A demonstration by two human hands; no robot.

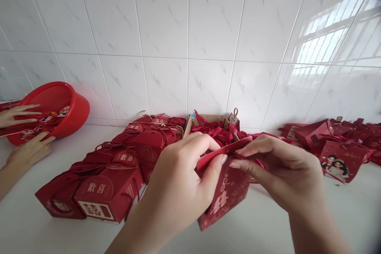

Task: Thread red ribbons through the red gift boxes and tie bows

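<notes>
Red card printed with pale characters forms the box [230,196] that the person holds, tilted, over the white table [266,226], in front of a cardboard carton [214,118]; whether its base touches the tabletop, I cannot tell. The left hand [186,170] is closed on the top flap [212,158], thumb on the near side. The right hand [285,166] brings thumb and fingertips nearly together at the flap's other end; what they grip, if anything, is hidden from me.

From where I stand, the fine work seems to centre on the small hole [228,151] in the flap, so the left hand should steady while the right does the delicate part. A light pinch looks wise, since thin card could crease. The standing boxes [108,192] sit near the left forearm, so elbows are best kept in.
</notes>
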